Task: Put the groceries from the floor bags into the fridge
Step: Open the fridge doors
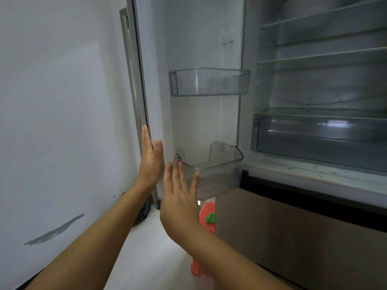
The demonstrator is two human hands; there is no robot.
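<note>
Groceries are not in my hands at this moment; the only sign of them is an orange-red bag (pixel 206 218) with a green mark on the floor (pixel 159 243) below the fridge door (pixel 201 38), partly hidden behind my right forearm. My left hand (pixel 149 158) lies flat against the door's edge, fingers (pixel 146 137) straight and holding nothing, which I judge is to keep the door swung wide against the wall (pixel 58 101). My right hand (pixel 180 193) is open too, its fingers straight beside the lower door bin (pixel 219 176); I cannot tell whether they touch it. That bin and the upper door bin (pixel 209 81) look empty, as do the shelves (pixel 322 55) and the crisper drawer (pixel 320 139) inside. With the fridge opened, I judge nothing has been stowed yet, and reaching down to the bag comes next.
</note>
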